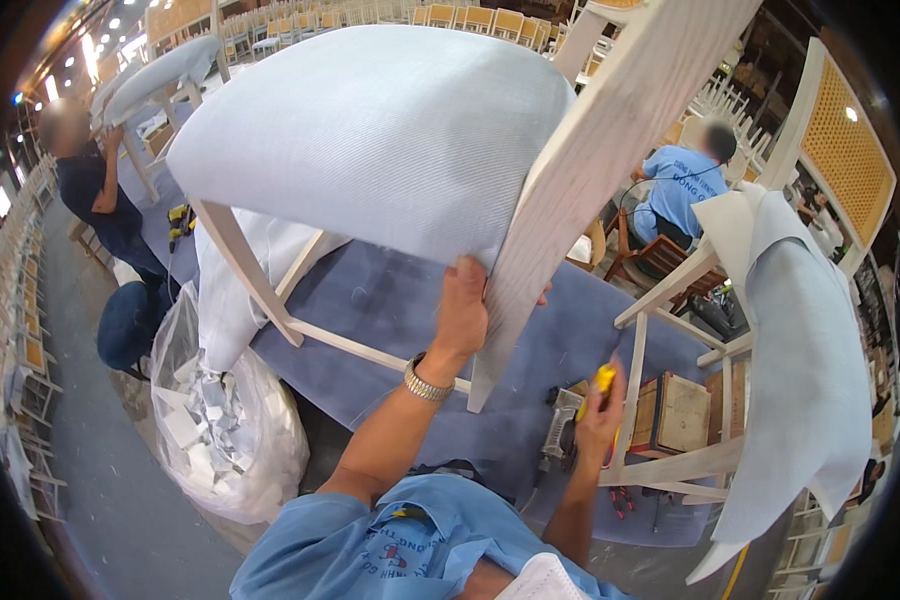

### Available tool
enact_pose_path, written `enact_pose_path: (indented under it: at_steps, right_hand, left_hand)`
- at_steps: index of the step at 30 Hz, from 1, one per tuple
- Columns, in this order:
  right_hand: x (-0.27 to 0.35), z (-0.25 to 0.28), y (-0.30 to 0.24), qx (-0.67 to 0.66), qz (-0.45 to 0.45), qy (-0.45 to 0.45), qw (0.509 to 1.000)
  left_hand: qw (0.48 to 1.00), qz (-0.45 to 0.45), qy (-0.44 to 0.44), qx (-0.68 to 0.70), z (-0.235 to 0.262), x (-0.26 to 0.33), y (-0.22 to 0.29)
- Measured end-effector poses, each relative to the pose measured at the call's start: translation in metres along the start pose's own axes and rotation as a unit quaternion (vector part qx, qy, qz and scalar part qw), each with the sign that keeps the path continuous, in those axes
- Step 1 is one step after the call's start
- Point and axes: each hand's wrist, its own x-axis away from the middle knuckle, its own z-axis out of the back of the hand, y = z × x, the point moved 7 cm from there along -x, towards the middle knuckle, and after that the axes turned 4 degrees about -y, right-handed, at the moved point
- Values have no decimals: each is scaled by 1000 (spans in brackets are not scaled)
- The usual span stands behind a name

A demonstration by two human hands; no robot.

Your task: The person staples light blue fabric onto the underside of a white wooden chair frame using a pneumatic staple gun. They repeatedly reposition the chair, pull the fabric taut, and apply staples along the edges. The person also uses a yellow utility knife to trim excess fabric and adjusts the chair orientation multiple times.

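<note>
A whitish wooden chair [570,190] stands tilted before me, its seat covered in pale blue-grey fabric [370,120]. My left hand [462,305] is closed round the chair's rear leg, just under the seat corner, with fingertips showing on the leg's far side. At the lower right, my right hand [598,420] is closed on a yellow hand tool [605,378], whose exact kind I cannot make out. A grey tool [558,425], perhaps a staple gun, lies on the blue-covered table [370,370] beside that hand.
To the right stands another chair [670,280] with loose fabric [805,330] draped over it, near a wooden box [670,412]. A clear plastic bag of scraps [232,430] sits at the left. Two people work nearby, left [100,190] and right [685,185]. A yellow-black power tool [180,225] lies at far left.
</note>
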Motion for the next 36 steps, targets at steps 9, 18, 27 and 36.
enact_pose_path:
  at_steps: [9,18,27,36]
  right_hand:
    - [4,-52,-180,63,208,-174,960]
    - [-2,-65,-220,178,302,-153,924]
    - [-7,-60,-213,144,178,-175,958]
    - [-5,-60,-221,171,163,-169,957]
  left_hand:
    - [993,-47,111,11,11,1,-3]
    - [992,-66,106,-6,22,1,-3]
    - [997,-46,56,-11,24,1,-12]
    - [997,-47,46,-46,19,0,-4]
